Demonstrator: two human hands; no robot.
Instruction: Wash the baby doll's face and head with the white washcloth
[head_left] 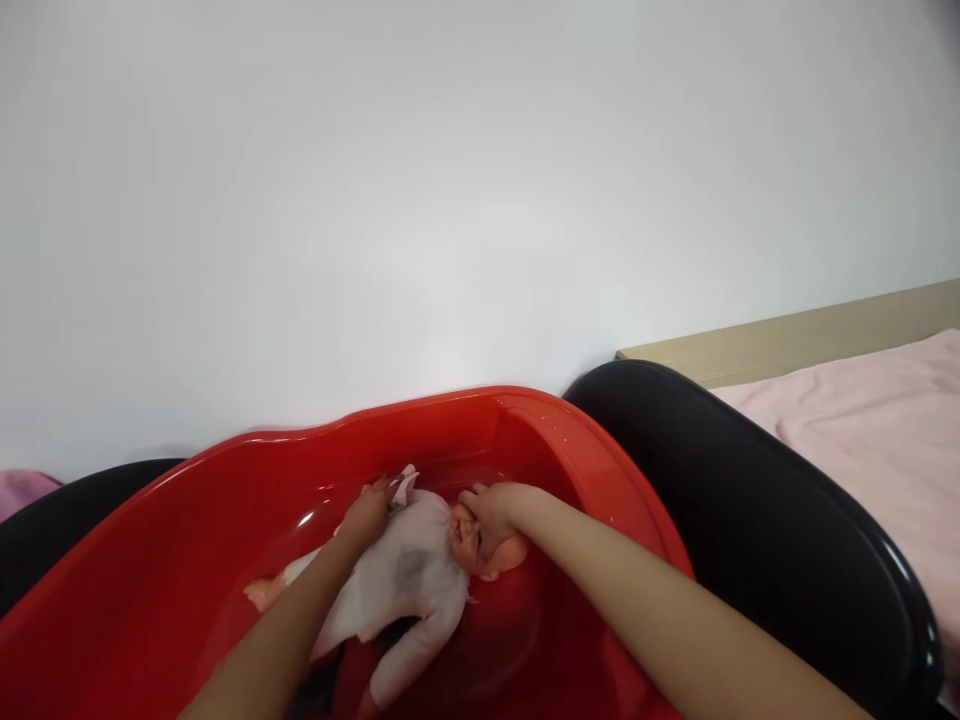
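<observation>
The doll lies in the red tub, my left hand curled at a pale cloth, my right hand loosely bent over its face, whether either grips I cannot tell, so I should steady its head and touch lightly.

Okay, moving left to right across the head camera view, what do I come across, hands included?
Pink cloth, doll's foot, left hand, right hand, large black object.
</observation>
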